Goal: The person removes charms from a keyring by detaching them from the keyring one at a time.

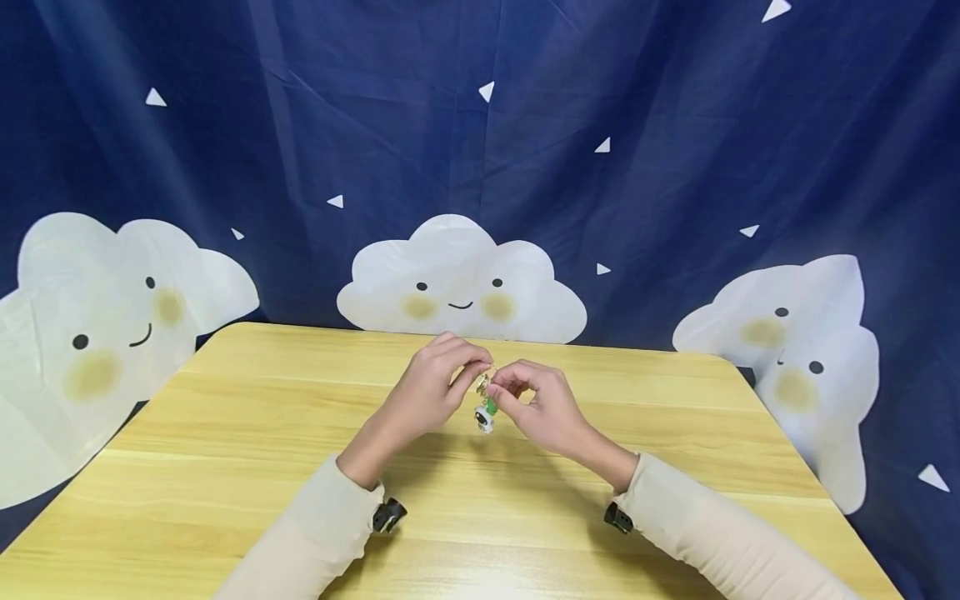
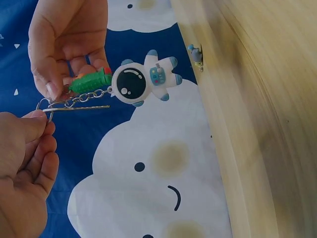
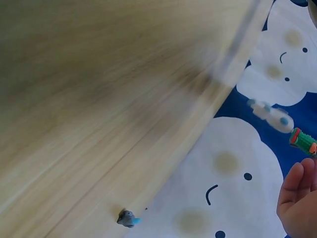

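Observation:
A keychain with a white astronaut charm [image 2: 157, 74], a green charm [image 2: 91, 82] and a metal chain hangs above the table. My left hand [image 1: 429, 383] pinches its metal ring [image 2: 49, 105] between thumb and fingers. Beside the chain, a thin flat metal piece, apparently a key [image 2: 84, 107], shows nearly edge-on. From the other side my right hand [image 1: 543, 407] pinches the keychain near the ring and the top of the green charm. Its exact contact point is partly hidden by the fingers. In the right wrist view the astronaut is blurred.
A small grey-blue figure [image 2: 196, 55] stands near the edge of the wooden table [image 1: 300, 467]. Behind the table hangs a dark blue curtain [image 1: 420, 125] with clouds printed on it. Black straps with small devices [image 1: 388, 515] sit at both wrists.

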### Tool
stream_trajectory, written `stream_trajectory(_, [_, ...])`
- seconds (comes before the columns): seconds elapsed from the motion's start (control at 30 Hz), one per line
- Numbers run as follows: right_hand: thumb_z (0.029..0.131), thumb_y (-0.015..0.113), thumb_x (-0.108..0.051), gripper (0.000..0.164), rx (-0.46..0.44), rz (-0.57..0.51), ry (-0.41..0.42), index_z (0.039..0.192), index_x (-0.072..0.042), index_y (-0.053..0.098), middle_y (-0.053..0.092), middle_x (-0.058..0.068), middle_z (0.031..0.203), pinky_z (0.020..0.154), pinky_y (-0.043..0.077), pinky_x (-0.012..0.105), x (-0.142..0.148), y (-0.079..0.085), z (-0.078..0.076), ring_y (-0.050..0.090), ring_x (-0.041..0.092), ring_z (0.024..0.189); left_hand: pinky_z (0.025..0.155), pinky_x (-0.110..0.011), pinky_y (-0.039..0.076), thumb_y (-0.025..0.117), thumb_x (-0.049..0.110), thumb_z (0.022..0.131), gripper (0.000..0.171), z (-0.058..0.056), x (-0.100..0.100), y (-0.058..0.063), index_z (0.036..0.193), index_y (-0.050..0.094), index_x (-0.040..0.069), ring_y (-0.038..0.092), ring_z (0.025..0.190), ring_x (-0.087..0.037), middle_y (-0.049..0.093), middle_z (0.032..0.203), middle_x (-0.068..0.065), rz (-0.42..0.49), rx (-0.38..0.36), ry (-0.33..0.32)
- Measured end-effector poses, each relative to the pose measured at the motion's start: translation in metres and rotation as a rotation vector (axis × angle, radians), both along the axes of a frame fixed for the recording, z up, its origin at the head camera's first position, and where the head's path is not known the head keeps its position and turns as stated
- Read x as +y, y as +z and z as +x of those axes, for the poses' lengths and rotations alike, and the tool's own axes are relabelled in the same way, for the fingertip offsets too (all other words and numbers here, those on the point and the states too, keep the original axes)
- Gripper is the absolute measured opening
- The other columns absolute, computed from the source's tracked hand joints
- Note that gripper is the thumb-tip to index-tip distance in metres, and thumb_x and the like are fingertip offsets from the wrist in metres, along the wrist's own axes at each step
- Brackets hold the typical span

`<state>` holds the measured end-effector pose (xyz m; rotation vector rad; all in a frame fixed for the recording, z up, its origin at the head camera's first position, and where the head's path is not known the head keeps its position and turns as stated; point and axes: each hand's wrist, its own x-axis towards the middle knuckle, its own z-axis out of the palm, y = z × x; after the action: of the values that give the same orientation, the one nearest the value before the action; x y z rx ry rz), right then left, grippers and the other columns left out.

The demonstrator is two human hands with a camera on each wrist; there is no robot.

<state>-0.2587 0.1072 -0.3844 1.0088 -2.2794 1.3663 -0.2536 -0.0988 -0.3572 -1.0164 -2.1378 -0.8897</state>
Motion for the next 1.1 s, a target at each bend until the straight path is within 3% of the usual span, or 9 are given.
stream_trajectory(0.37, [0.091, 0.071, -0.002, 0.015, 0.068, -0.062, -0.030, 0.089, -0.015, 0.077, 0.070, -0.008, 0.080, 0.067, 0.054, 0.027, 0.003, 0.002, -0.002, 0.063, 0.011, 0.072, 0.073, -0.029, 0.050, 0.070, 0.005, 0.096, 0.004, -0.002, -0.001, -0.001, 0.097, 0.073, 0.006, 0.060, 0.086, -0.017, 0.074, 0.094, -0.001, 0.009, 0.011, -0.006])
stream_trajectory(0.63, [0.089, 0.069, 0.000, 0.012, 0.090, -0.071, -0.051, 0.088, -0.009, 0.077, 0.067, -0.009, 0.076, 0.063, 0.052, 0.032, 0.006, 0.004, -0.002, 0.061, 0.010, 0.070, 0.072, -0.028, 0.049, 0.069, 0.003, 0.096, 0.005, -0.003, 0.001, -0.002, 0.098, 0.066, 0.006, 0.057, 0.084, -0.018, 0.071, 0.093, -0.003, -0.083, 0.086, 0.007])
stream_trajectory(0.93, [0.088, 0.068, 0.003, 0.018, 0.052, -0.098, -0.058, 0.086, -0.013, 0.077, 0.068, -0.008, 0.076, 0.062, 0.048, 0.027, 0.006, 0.005, 0.002, 0.059, 0.011, 0.069, 0.084, -0.032, 0.049, 0.066, 0.003, 0.098, 0.006, -0.002, 0.002, -0.003, 0.100, 0.062, 0.006, 0.057, 0.089, -0.020, 0.067, 0.095, -0.003, -0.212, 0.151, 0.020])
stream_trajectory(1.1, [0.087, 0.067, 0.009, 0.015, 0.010, -0.097, -0.072, 0.086, -0.003, 0.076, 0.070, 0.001, 0.077, 0.062, 0.045, 0.024, 0.004, 0.010, 0.010, 0.057, 0.010, 0.070, 0.084, -0.031, 0.047, 0.065, 0.001, 0.098, 0.006, -0.001, 0.002, -0.003, 0.099, 0.061, 0.006, 0.054, 0.087, -0.019, 0.064, 0.093, -0.001, -0.259, 0.167, 0.024])
